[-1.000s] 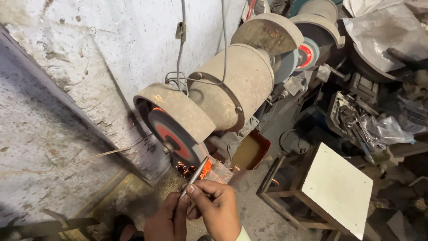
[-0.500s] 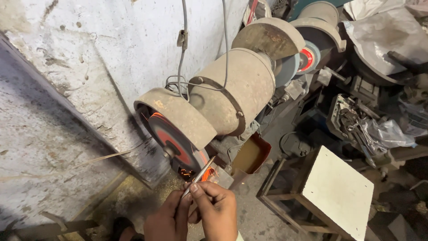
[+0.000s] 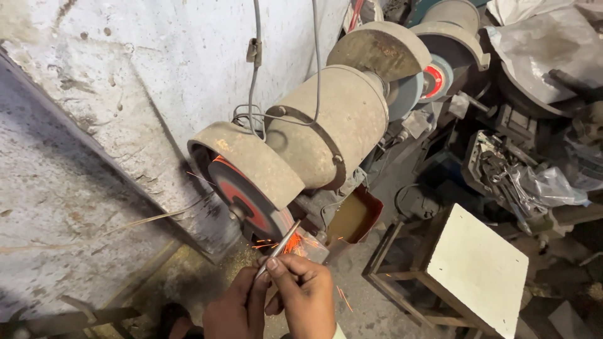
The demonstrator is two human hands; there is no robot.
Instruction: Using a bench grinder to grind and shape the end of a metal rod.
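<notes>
The left hand (image 3: 235,311) & right hand (image 3: 301,295) were both pinched on a thin metal rod (image 3: 276,250), fingers pressed close. The rod's tip touched the grinding wheel (image 3: 248,204) just above the hands, w/ orange sparks (image 3: 292,243) there. The rod looked stiff, light & prob. hot near the tip, so the low end was the safe spot to hold. A white stool (image 3: 477,270) sat to the right, farther off.

A stained, whitewashed wall (image 3: 113,75) rises on the left; a white-topped wooden stool (image 3: 474,270) stands on the dusty concrete floor (image 3: 370,307).
</notes>
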